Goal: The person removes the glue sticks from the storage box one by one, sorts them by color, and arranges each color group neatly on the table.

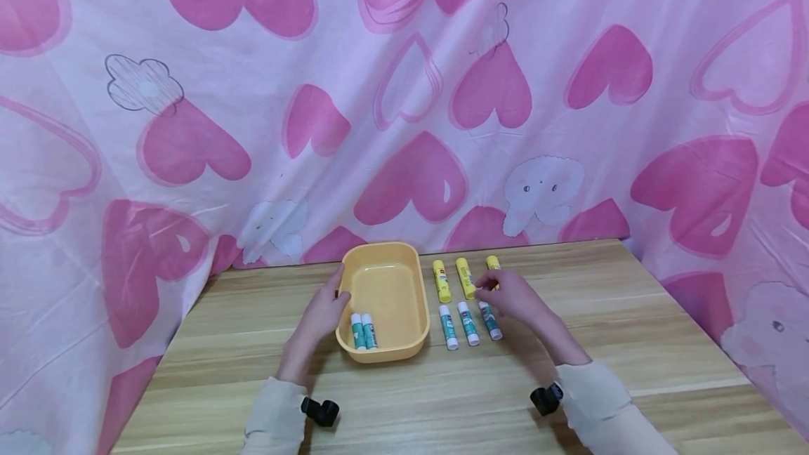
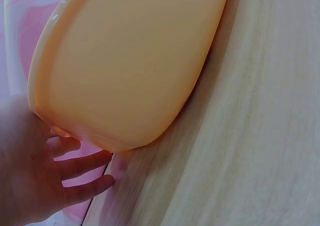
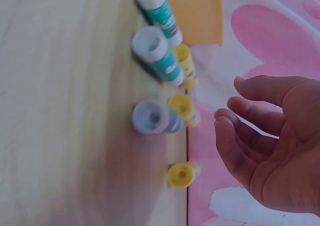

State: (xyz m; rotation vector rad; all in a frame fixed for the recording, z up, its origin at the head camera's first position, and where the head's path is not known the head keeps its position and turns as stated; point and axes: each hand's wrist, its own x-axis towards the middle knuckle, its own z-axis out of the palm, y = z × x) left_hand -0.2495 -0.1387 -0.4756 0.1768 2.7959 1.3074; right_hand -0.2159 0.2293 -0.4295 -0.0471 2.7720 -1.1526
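Observation:
An orange-yellow plastic tray (image 1: 395,355) lies on the table, and my left hand (image 1: 324,306) grips its left side, thumb over the rim and fingers along the outer wall (image 2: 125,75). Inside, two teal-and-white glue sticks (image 1: 363,332) lie side by side in the near left corner. My right hand (image 1: 513,295) is raised over the right end of the glue sticks, its fingers loosely bent with nothing between them. Three yellow glue sticks (image 1: 442,281) form the back row, the rightmost partly hidden by that hand. Three teal-and-white glue sticks (image 1: 449,327) form the front row.
The wood-grain table (image 1: 404,406) ends at the back against a pink heart-patterned cloth (image 1: 411,181), which also hangs at both sides. A black wrist camera (image 1: 320,412) sits at the left cuff and another black camera (image 1: 546,399) at the right.

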